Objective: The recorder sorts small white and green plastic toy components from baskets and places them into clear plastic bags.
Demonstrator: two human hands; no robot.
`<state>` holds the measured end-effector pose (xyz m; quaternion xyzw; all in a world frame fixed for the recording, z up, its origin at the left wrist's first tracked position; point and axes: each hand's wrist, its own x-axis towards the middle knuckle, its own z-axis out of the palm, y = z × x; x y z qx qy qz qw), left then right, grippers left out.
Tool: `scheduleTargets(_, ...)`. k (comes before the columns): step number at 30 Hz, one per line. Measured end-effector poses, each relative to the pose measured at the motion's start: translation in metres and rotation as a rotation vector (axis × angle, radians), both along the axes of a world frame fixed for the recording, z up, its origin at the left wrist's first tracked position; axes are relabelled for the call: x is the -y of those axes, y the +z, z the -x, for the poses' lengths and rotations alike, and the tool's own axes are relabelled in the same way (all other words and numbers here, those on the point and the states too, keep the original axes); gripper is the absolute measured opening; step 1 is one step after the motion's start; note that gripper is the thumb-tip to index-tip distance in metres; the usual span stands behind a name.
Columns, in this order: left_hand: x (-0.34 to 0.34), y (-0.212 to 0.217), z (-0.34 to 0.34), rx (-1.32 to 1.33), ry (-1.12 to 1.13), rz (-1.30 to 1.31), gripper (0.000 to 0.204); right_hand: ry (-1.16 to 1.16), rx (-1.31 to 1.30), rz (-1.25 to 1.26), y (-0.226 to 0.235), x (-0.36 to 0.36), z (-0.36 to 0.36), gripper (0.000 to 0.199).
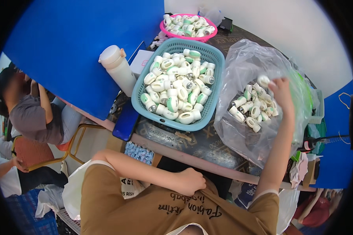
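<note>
A brown T-shirt with dark lettering is closest. At left on the dark table stands a white flask, with a blue-faced phone near the edge. A blue-grey perforated basket holds many white-and-green plastic housings; behind it sits a fuller pink basket. The left hand rests against the shirt, fingers curled together in a fist. Rightward, a clear plastic bag contains more housings. Above them, the right hand's fingertips meet one white housing; whether they grip it, I cannot tell.
</note>
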<state>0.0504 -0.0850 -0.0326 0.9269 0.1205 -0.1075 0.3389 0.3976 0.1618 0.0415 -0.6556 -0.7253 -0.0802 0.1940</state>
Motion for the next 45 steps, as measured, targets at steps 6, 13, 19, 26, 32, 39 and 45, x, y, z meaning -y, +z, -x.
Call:
scheduleTargets(6, -0.003, -0.003, 0.019, 0.207, 0.332, 0.159, 0.017, -0.008, 0.141, -0.096, 0.012, 0.049, 0.097, 0.022)
scheduleTargets(13, -0.042, 0.052, 0.055, 0.28, 0.324, 0.627, 0.019, 0.673, -0.166, 0.425, -0.004, 0.022, 0.264, 0.053)
scheduleTargets(19, -0.068, 0.101, 0.112, 0.587, 0.948, 0.177, 0.013, 0.635, 0.007, 0.412, -0.021, -0.017, 0.303, 0.077)
scheduleTargets(26, -0.108, 0.088, 0.125, 0.709, 1.377, -0.305, 0.01, 0.678, -0.123, 0.349, -0.028, -0.052, 0.32, 0.057)
scheduleTargets(32, -0.121, 0.061, 0.12, 0.722, 1.513, -0.438, 0.01, 0.623, -1.011, 0.786, -0.03, -0.065, 0.283, 0.042)
scheduleTargets(39, -0.119, 0.054, 0.113, 0.694, 1.509, -0.436, 0.009, 0.476, -1.322, 0.651, 0.02, -0.024, 0.213, 0.041)
scheduleTargets(45, -0.13, 0.053, 0.118, 0.729, 1.473, -0.422, 0.009, 0.176, -0.748, 0.319, 0.033, 0.013, 0.062, 0.048)
